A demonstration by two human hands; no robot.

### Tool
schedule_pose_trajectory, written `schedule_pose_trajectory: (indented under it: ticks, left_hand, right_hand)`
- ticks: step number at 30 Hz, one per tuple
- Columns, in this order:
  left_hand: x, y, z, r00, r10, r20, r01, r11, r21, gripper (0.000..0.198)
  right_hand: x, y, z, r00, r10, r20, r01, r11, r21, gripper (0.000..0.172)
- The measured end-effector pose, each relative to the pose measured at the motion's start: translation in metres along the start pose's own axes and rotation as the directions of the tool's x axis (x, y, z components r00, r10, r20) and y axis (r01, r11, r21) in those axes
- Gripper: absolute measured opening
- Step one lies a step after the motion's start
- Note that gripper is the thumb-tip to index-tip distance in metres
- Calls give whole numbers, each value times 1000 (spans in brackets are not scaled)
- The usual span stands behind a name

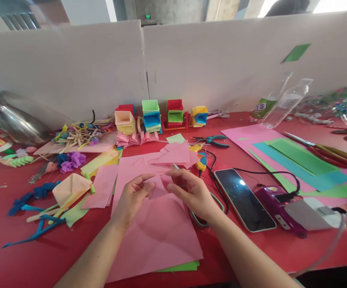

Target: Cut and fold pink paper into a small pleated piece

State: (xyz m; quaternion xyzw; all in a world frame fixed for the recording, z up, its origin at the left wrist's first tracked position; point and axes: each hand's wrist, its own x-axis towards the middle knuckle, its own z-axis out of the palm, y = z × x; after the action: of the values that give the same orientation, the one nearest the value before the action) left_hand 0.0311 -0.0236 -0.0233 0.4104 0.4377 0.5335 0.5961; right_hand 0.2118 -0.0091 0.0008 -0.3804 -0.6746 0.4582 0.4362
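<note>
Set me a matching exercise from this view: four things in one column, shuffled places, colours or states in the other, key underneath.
1. small pink paper
2. phone
3. metal flask
4. power strip

A. silver, far left
B. purple
C. between left hand and right hand
D. screen up, right of the right hand

Pairs: 1-C, 2-D, 3-A, 4-B
</note>
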Motion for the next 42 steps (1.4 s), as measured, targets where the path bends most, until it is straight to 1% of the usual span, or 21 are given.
schedule_pose_trajectory:
  ticks: [2, 3, 6, 9, 11, 14, 18, 23, 27, 29, 33, 37, 42]
  left_hand:
    - [0, 0, 0, 1000, 4, -2, -4, 1000, 5, 34]
    - [-1, 0, 1, 1000, 6, 2, -6, 1000, 4, 33]
    - [-2, 1, 2, 1000, 16, 8, -16, 999, 32, 32]
    - [-4, 4, 5, 999, 32, 3, -32, 995, 96, 33]
    - [-5, 6, 6, 999, 42, 9, -43, 986, 163, 33]
    - [-6, 8, 7, 998, 50, 44, -60, 969, 240, 33]
    - [-5, 9, 7, 992, 33, 125, -64, 966, 249, 33]
    - [-5, 6, 7, 986, 23, 166, -66, 964, 256, 26]
    - [-7, 6, 8, 952, -32, 306, -34, 978, 207, 30]
    - [-7, 6, 9, 939, -42, 340, -42, 971, 235, 35]
    - [-9, 5, 10, 946, -82, 313, -37, 934, 356, 33]
    - [-10, 6, 11, 957, -44, 287, -54, 944, 325, 27]
    - [-10, 5, 11, 981, -19, 192, -49, 938, 344, 22]
  right_hand:
    - [0, 2, 3, 1000, 11, -27, -10, 1000, 12, 36]
    - [0, 2, 4, 999, 18, -40, -17, 1000, 23, 38]
    - [1, 1, 4, 994, 75, -81, -72, 997, 34, 31]
    - [2, -2, 2, 983, 143, -113, -142, 990, 16, 25]
    - [2, -3, 1, 980, 155, -122, -156, 988, 3, 22]
    - [2, -4, 0, 982, 133, -137, -136, 991, -13, 18]
    - [2, -5, 1, 988, 105, -112, -108, 994, -20, 18]
    - [2, -5, 2, 994, 83, -73, -86, 995, -45, 18]
    - [0, -6, 2, 999, 49, -18, -50, 996, -72, 13]
    - [-1, -7, 2, 999, 39, 11, -38, 993, -113, 10]
    - [-2, -9, 3, 1000, 17, 10, -14, 981, -195, 9]
    - [-1, -9, 3, 1000, -7, 18, 10, 978, -208, 12]
    - [-2, -7, 3, 1000, -10, -1, 9, 975, -223, 10]
